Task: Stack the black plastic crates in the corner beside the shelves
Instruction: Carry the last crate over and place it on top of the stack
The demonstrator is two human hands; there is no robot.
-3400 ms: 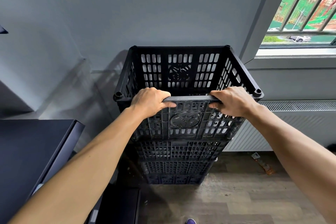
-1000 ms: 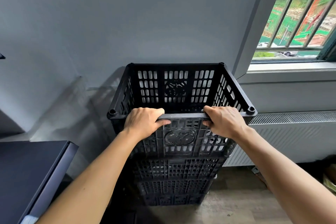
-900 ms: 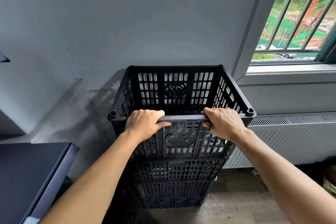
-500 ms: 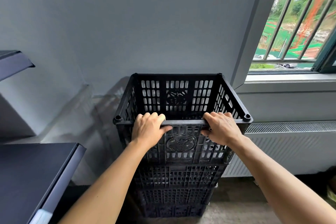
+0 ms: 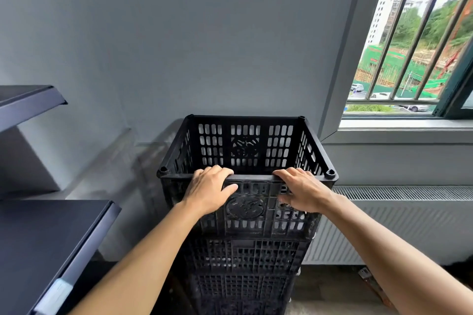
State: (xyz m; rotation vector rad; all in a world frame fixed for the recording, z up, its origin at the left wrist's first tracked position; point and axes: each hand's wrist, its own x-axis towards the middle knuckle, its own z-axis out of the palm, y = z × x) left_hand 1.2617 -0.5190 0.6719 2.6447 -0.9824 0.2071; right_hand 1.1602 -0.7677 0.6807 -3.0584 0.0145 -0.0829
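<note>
Grey wall (image 5: 204, 33), barred window (image 5: 409, 46), dark shelves (image 5: 51, 238), stacked crates (image 5: 245, 258)

1 head-worn camera looks forward and down, close above the top crate (image 5: 245, 179) at 12 o'clock; shelves (image 5: 51, 233) at 9, window (image 5: 409, 59) at 2.

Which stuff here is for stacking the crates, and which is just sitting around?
For the job: top crate, crates underneath, left hand, right hand, both on the top crate's near rim.

Just there: shelves, window, radiator.
</note>
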